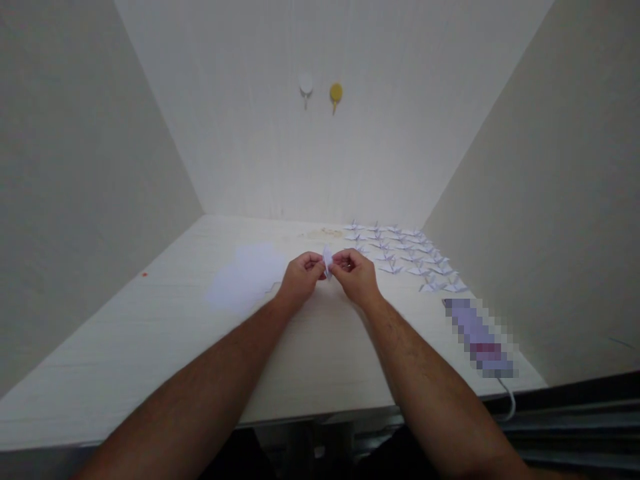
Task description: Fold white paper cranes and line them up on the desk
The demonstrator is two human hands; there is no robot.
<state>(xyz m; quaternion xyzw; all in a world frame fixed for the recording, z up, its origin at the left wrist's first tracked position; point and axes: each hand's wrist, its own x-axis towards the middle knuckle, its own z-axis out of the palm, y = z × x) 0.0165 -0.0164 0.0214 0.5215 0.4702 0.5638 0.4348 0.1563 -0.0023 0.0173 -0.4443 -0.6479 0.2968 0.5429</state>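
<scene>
Pinching one small folded paper (pixel 327 263) between your two hands, held upright, narrow side toward the camera; left hand (pixel 300 276) on its left side, thumb and fingertips closed on it, other fingers curled in; right hand (pixel 357 276) on its right side, same grip, thumb low, fingers bent above; hands near each other, only the paper between them.

Both your forearms come up from the bottom corners and angle inward over the white table (pixel 310 373), making a V upside down; wrists slightly bent, backs of hands up; paper is in front of you, around the middle of the view, toward the table's far half.

White paper sheets (pixel 250 270) lie left of your left hand; folded paper birds (pixel 411 256) stand in loose rows right of and beyond your right hand; pixelated flat object (pixel 479 339) near the right edge, pale cable (pixel 512 401) at its near end; white hook (pixel 306 85) and yellow hook (pixel 336 93) side by side on the back wall (pixel 250 147); small orange spot (pixel 145 274) far left.
</scene>
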